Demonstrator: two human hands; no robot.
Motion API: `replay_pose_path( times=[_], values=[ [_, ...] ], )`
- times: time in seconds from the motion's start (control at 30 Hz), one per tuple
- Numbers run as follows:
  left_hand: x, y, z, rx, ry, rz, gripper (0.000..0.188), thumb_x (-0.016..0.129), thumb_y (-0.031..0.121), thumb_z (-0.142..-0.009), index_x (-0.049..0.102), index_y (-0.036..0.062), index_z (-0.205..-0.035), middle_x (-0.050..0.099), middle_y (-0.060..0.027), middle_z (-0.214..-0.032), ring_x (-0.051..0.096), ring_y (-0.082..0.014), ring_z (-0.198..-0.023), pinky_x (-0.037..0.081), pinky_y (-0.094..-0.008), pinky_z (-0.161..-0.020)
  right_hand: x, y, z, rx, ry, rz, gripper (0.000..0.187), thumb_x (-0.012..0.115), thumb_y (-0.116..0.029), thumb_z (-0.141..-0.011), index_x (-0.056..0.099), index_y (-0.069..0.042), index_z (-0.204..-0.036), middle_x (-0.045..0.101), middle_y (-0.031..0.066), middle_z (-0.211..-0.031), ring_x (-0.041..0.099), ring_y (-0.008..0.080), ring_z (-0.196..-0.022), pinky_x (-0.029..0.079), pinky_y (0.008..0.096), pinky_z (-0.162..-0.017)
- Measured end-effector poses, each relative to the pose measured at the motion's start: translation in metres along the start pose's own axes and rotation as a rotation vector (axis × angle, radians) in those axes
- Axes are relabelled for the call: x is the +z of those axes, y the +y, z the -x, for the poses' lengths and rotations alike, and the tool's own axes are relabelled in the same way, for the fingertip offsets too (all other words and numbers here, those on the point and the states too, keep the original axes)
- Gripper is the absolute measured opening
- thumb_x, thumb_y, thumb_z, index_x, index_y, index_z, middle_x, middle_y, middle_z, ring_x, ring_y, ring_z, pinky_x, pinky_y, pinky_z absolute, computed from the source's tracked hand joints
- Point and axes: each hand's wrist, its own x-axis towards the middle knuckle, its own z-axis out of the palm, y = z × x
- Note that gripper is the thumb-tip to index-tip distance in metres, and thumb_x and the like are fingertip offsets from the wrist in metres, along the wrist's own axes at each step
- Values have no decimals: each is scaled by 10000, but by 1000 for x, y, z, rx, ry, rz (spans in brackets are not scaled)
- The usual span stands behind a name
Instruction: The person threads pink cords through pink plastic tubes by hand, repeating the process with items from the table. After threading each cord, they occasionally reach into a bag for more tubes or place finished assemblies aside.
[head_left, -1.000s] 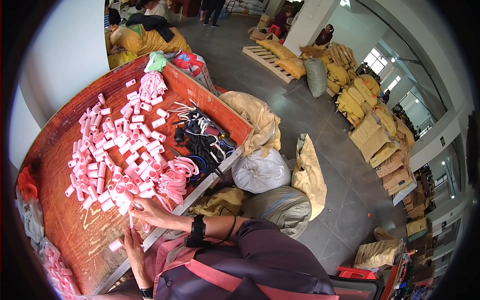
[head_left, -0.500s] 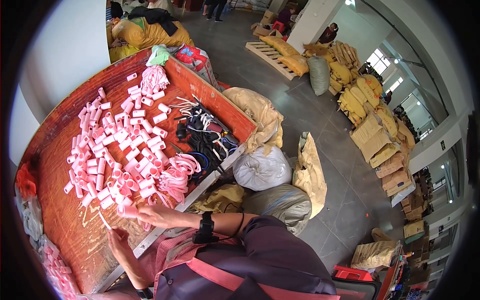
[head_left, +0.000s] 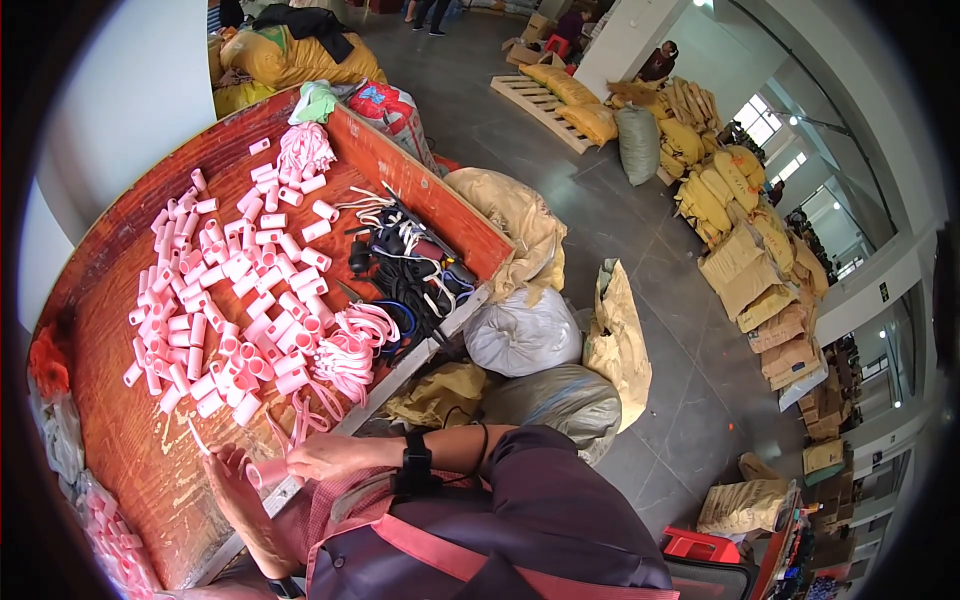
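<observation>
My left hand (head_left: 238,500) is near the board's front edge, with a thin white stick (head_left: 198,437) jutting out from its fingers. Just to the right, my right hand (head_left: 325,456) is closed on a short pink tube (head_left: 266,473), whose open end faces my left palm. A flat pink cord (head_left: 303,420) loops up beside the right fingers; whether it runs through the tube is hidden. Beyond the hands lies a wide heap of loose pink tubes (head_left: 238,268). A bundle of pink cord (head_left: 356,350) rests at the heap's right side.
The red wooden tabletop (head_left: 110,440) has a raised rim (head_left: 430,185). Black and white cords with tools (head_left: 410,265) lie at its right corner, another pink cord bundle (head_left: 304,150) at the far end. Sacks (head_left: 525,330) stand right of the table; a bag of pink pieces (head_left: 112,530) hangs left.
My right hand has drawn the pink tube down toward the table's edge, and the cord beside it now stands out in loops. The left hand has turned, its palm opening toward the tube.
</observation>
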Motion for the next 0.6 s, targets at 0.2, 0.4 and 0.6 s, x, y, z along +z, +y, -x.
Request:
replay_pose_path(
  times=[0.2,0.4,0.6],
  values=[
    [12,-7,3,10,-88,-49,306,497,366,-971,567,80,-1055,592,-45,-957,562,-142,-903,432,-313,-802,3,-5,-6,143,199,119,277,467,-245,-930,606,-44,-799,630,148,-761,621,350,-733,465,447,-693],
    [15,4,3,-83,-82,13,281,530,346,-955,572,79,-1034,587,-39,-955,548,-139,-884,425,-311,-790,5,-4,1,-14,17,129,258,482,-238,-922,598,-37,-810,644,147,-770,635,356,-734,469,479,-683],
    [-44,-10,6,-42,-43,104,262,554,285,-945,582,63,-1080,614,-40,-997,570,-149,-922,447,-318,-824,16,-24,-11,244,8,49,146,498,-134,-880,608,-47,-924,629,150,-783,630,329,-741,471,423,-672]
  ],
)
